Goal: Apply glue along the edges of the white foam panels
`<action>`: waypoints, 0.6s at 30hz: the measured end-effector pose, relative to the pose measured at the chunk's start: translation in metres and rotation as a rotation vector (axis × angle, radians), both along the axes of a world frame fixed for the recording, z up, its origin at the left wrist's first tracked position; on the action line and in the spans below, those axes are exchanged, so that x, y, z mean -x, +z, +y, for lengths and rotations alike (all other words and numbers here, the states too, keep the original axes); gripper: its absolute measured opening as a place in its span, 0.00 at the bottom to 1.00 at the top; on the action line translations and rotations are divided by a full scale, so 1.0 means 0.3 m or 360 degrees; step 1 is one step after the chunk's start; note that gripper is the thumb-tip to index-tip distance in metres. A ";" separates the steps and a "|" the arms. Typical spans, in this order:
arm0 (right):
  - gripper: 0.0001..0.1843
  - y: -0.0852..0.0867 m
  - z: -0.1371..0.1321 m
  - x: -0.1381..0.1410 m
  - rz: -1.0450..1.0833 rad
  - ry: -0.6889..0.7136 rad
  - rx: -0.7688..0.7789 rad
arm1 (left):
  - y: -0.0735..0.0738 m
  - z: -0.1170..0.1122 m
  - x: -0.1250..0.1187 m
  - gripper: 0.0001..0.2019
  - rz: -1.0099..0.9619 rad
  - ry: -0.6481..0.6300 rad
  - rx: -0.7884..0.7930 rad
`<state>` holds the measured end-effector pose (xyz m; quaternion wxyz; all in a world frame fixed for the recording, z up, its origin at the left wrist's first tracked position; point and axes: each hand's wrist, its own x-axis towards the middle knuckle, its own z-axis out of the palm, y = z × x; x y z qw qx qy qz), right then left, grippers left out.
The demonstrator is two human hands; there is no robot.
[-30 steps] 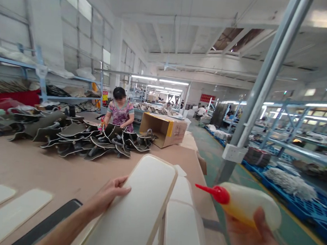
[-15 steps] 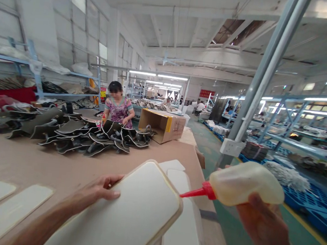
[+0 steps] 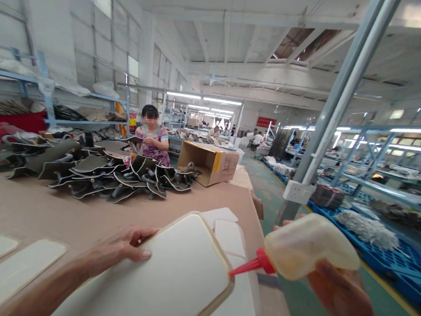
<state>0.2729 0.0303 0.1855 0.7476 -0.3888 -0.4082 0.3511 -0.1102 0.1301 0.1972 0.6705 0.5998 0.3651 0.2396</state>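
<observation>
My left hand (image 3: 133, 247) grips the far left edge of a white panel (image 3: 162, 272) with rounded corners, thumb on top and fingers underneath. The panel is tilted, and a yellowish line runs along its edge. In my right hand (image 3: 340, 284) is a squeeze bottle (image 3: 309, 247), translucent and partly filled with amber liquid. Its red nozzle (image 3: 248, 267) points left, the tip at the panel's right corner. Under and beside the held panel lie more white panels (image 3: 237, 289). Others (image 3: 17, 271) are spread out at the lower left.
Dark curved pieces with pale edges (image 3: 119, 174) are heaped across the brown table (image 3: 122, 219). Beyond them a co-worker (image 3: 152, 140) handles a dark piece. An open cardboard box (image 3: 210, 163) lies behind. A metal post (image 3: 327, 109) with a socket box rises at the right, near blue pallets (image 3: 382, 264).
The nozzle tip has slid a little down along the panel's right corner, and the bottle has tilted more. The panel has dipped slightly. The co-worker has lifted a dark piece.
</observation>
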 end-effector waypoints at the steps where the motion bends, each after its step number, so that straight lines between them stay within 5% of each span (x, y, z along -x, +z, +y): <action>1: 0.43 -0.007 -0.003 0.000 0.0025 -0.0002 0.0013 | -0.004 0.005 0.002 0.26 0.0014 -0.0088 -0.0023; 6: 0.52 -0.066 -0.024 0.054 0.0387 -0.0224 0.0155 | -0.053 0.033 0.000 0.24 -0.0063 -0.0074 -0.0077; 11: 0.44 -0.197 -0.003 0.179 0.0652 -0.0191 0.0102 | -0.155 0.053 -0.053 0.25 -0.0255 0.0104 -0.0062; 18: 0.45 -0.255 0.121 0.256 0.0333 -0.0212 -0.0128 | -0.267 0.065 -0.156 0.21 -0.0343 0.0556 -0.0021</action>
